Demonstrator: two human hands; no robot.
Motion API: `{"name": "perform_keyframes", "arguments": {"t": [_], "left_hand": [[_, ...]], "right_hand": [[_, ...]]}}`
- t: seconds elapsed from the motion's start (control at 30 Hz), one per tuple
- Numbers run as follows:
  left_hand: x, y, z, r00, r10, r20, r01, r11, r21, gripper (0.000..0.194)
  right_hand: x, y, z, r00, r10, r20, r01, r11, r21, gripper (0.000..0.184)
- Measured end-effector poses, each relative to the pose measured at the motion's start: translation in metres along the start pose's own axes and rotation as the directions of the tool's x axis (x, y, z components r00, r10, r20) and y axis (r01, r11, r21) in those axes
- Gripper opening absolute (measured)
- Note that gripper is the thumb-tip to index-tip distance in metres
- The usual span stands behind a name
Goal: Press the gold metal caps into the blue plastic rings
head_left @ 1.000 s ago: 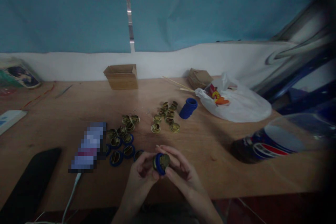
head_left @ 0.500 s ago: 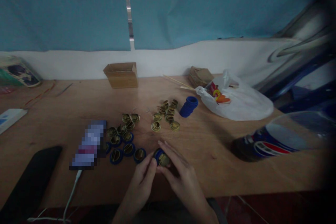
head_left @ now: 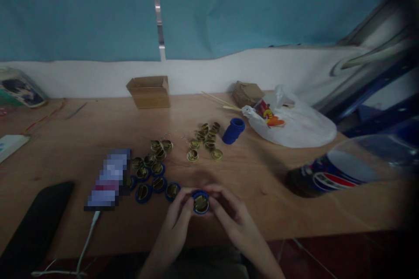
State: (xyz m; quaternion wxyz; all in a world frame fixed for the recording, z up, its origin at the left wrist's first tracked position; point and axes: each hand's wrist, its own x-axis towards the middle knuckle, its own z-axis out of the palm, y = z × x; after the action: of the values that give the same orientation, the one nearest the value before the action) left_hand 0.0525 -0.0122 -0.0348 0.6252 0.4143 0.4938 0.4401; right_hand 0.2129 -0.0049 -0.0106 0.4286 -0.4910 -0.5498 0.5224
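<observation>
Between my two hands, close to the table's front edge, is a round brass-coloured piece with a blue ring (head_left: pixel 200 202) around it. My left hand (head_left: pixel 178 211) pinches its left side with thumb and fingers. From the right, my right hand (head_left: pixel 227 209) grips the opposite side the same way. Just left of my left hand lies a similar blue-ringed brass piece (head_left: pixel 172 191), with several more beyond it. Brass pieces without visible blue rings (head_left: pixel 193 155) lie in a loose group farther back. A leaning stack of blue rings (head_left: pixel 233 130) stands beside that group.
A phone (head_left: pixel 109 178) with a white cable and a black flat object (head_left: pixel 37 218) lie at left. A cola bottle (head_left: pixel 337 174) lies at right. Behind are an open cardboard box (head_left: pixel 150 96), a white plastic bag (head_left: pixel 304 126), thin sticks (head_left: pixel 218 99) and a brown paper package (head_left: pixel 248 93).
My right hand's fingers have drawn back from over the piece to its right side. The ringed piece now faces up more fully. The view has shifted slightly.
</observation>
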Motion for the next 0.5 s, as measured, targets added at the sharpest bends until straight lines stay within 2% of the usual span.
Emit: {"name": "perform_keyframes", "arguments": {"t": [0.23, 0.37, 0.5], "left_hand": [[-0.0008, 0.0084, -0.0021, 0.995, 0.098, -0.007, -0.096, 0.986, 0.136, 0.025], [0.0006, 0.0084, -0.0008, 0.992, 0.129, -0.008, -0.127, 0.983, 0.131, 0.026], [0.002, 0.0059, 0.001, 0.995, 0.086, -0.04, -0.085, 0.995, 0.048, 0.028]], "right_hand": [[0.0019, -0.0011, 0.0031, 0.994, -0.051, 0.1, 0.061, 0.994, -0.094, 0.02], [0.0039, 0.0012, 0.0044, 0.996, -0.054, 0.067, 0.06, 0.995, -0.084, 0.02], [0.0053, 0.0071, 0.0052, 0.998, -0.063, -0.004, 0.063, 0.993, -0.099, 0.019]]}}
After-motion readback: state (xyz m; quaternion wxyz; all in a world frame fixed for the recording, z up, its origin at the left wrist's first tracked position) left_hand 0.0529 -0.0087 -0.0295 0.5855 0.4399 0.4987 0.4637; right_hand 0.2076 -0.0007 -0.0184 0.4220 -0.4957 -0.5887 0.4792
